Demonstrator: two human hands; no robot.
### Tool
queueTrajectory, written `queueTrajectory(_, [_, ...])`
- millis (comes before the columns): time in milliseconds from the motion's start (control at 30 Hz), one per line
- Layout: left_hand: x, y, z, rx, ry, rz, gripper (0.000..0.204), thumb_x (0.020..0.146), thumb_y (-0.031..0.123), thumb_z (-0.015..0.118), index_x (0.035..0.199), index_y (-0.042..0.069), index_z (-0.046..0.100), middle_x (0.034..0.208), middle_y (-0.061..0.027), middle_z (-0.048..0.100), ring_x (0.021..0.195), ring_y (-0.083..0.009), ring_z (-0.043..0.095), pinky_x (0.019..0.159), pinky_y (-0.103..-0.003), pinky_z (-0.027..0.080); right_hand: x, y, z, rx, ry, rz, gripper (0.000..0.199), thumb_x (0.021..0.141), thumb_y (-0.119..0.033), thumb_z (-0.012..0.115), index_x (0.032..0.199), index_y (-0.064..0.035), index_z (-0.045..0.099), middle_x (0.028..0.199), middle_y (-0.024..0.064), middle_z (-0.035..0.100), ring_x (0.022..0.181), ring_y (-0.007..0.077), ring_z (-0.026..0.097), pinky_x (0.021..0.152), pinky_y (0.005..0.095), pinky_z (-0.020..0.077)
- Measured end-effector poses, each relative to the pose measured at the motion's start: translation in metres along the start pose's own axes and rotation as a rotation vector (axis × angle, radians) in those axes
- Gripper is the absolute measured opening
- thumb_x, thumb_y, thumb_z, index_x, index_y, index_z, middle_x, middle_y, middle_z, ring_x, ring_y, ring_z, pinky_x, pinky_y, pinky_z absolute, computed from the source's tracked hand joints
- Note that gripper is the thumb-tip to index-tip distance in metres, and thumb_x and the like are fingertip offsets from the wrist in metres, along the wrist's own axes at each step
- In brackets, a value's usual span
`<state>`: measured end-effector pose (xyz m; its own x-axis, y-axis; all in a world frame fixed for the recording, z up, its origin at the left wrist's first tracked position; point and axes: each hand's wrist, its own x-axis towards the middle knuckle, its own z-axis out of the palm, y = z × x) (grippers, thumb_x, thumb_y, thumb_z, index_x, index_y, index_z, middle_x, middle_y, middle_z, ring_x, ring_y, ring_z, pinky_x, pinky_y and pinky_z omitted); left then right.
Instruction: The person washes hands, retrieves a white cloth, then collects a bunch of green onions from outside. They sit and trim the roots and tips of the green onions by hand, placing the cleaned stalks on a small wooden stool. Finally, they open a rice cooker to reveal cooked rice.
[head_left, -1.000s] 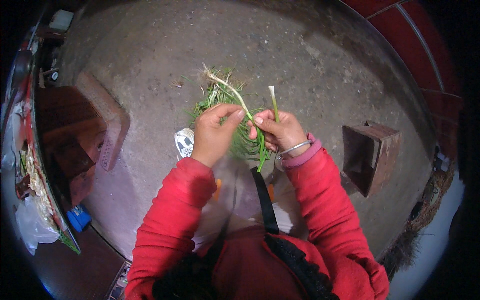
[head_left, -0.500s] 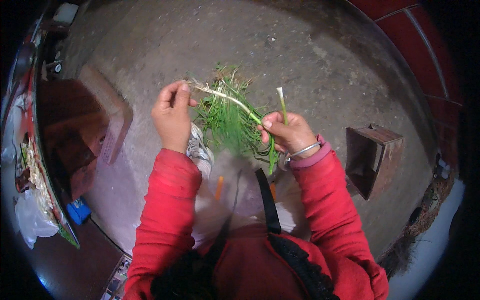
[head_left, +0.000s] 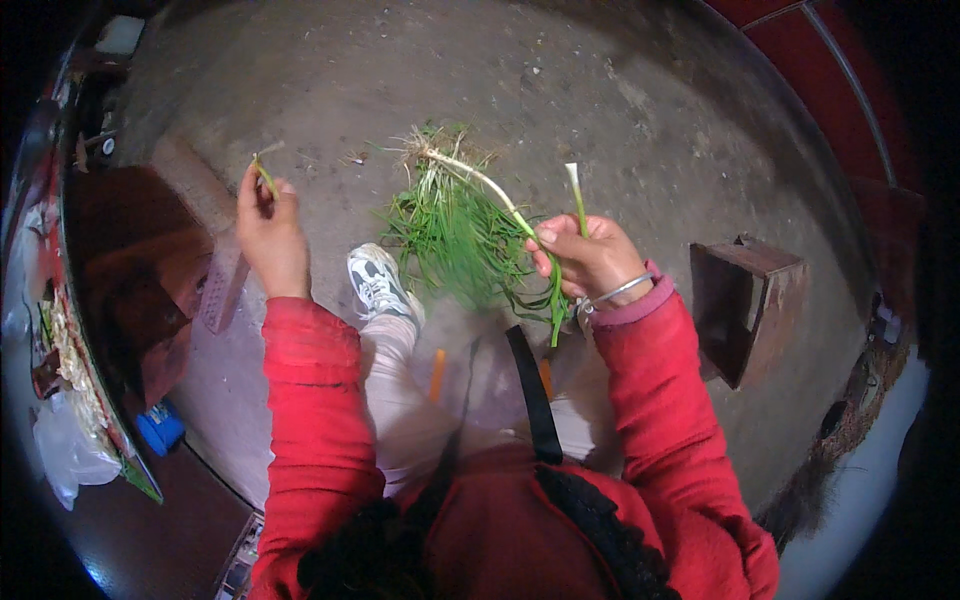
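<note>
My right hand (head_left: 592, 255) pinches a spring onion (head_left: 492, 187) around its green part. Its white stem and stringy roots point up and to the left, and green leaves hang below my fingers. A second, short onion stalk (head_left: 577, 195) with a pale end sticks up from the same hand. Off to the left, my left hand (head_left: 272, 245) is closed on a thin yellowish-green peeled scrap (head_left: 266, 180) at the fingertips. On the floor between the hands lies a heap of spring onions (head_left: 450, 235), roots on the far side and leaves nearer me.
A small wooden stool (head_left: 770, 275) lies on its side at the right. At the left are reddish-brown wooden furniture (head_left: 140, 250), a clear plastic bag (head_left: 75, 450) and a blue object (head_left: 160, 427). My shoe (head_left: 378, 283) rests just left of the heap.
My left hand has moved left, away from the spring onion's root end, carrying a thin scrap. My right hand has barely shifted and keeps its hold.
</note>
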<state>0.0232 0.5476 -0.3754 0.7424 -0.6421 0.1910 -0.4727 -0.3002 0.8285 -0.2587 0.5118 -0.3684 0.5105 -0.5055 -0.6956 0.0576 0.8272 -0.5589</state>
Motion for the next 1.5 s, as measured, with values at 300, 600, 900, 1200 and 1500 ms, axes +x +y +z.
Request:
queueTrajectory(300, [-0.051, 0.051, 0.023, 0.232, -0.632, 0.713, 0.027, 0.059, 0.013, 0.065, 0.086, 0.015, 0.058, 0.102, -0.0040, 0.048, 0.107, -0.0278, 0.035, 0.091, -0.040, 0.025, 0.004, 0.003, 0.005, -0.131, -0.036, 0.037, 0.017, 0.076, -0.018, 0.051, 0.078, -0.0026, 0.057, 0.055, -0.0009, 0.052, 0.035, 0.0025, 0.031, 0.032, 0.0174, 0.0197])
queueTrajectory(600, [-0.062, 0.050, 0.029, -0.047, -1.041, 0.512, 0.009, 0.065, 0.013, 0.062, 0.073, 0.009, 0.059, 0.073, -0.0014, 0.057, 0.080, -0.0167, 0.054, 0.091, -0.040, 0.025, 0.004, 0.003, 0.006, -0.060, -0.167, 0.136, 0.019, 0.077, -0.020, 0.048, 0.080, -0.0031, 0.057, 0.057, -0.0005, 0.052, 0.035, 0.0030, 0.031, 0.032, 0.0174, 0.0192])
queueTrajectory(900, [-0.064, 0.036, 0.031, -0.319, -1.151, 0.139, 0.007, 0.069, 0.011, 0.057, 0.071, 0.004, 0.058, 0.069, -0.0045, 0.056, 0.070, -0.0175, 0.052, 0.071, -0.030, 0.037, 0.005, 0.005, 0.005, -0.179, -0.153, 0.144, 0.017, 0.076, -0.015, 0.047, 0.083, -0.0033, 0.056, 0.059, 0.0000, 0.054, 0.038, 0.0027, 0.033, 0.035, 0.0165, 0.0213])
queueTrajectory(1200, [-0.064, 0.031, 0.034, 0.001, -0.602, 0.568, 0.008, 0.070, 0.008, 0.055, 0.075, 0.002, 0.055, 0.076, -0.0081, 0.055, 0.071, -0.0211, 0.052, 0.068, -0.028, 0.039, 0.007, 0.007, 0.011, -0.018, -0.141, 0.101, 0.017, 0.076, -0.008, 0.047, 0.090, -0.0009, 0.053, 0.067, 0.0046, 0.057, 0.040, 0.0027, 0.035, 0.037, 0.0164, 0.0254])
queueTrajectory(1500, [-0.091, 0.042, 0.042, -0.421, -0.959, -0.277, 0.010, 0.071, 0.008, 0.057, 0.078, 0.001, 0.054, 0.075, -0.0034, 0.053, 0.071, -0.0096, 0.051, 0.065, -0.022, 0.040, 0.012, 0.010, 0.017, -0.133, 0.058, -0.110, 0.015, 0.073, -0.007, 0.054, 0.086, -0.0008, 0.055, 0.072, 0.0012, 0.056, 0.057, 0.0043, 0.046, 0.049, 0.0165, 0.0355])
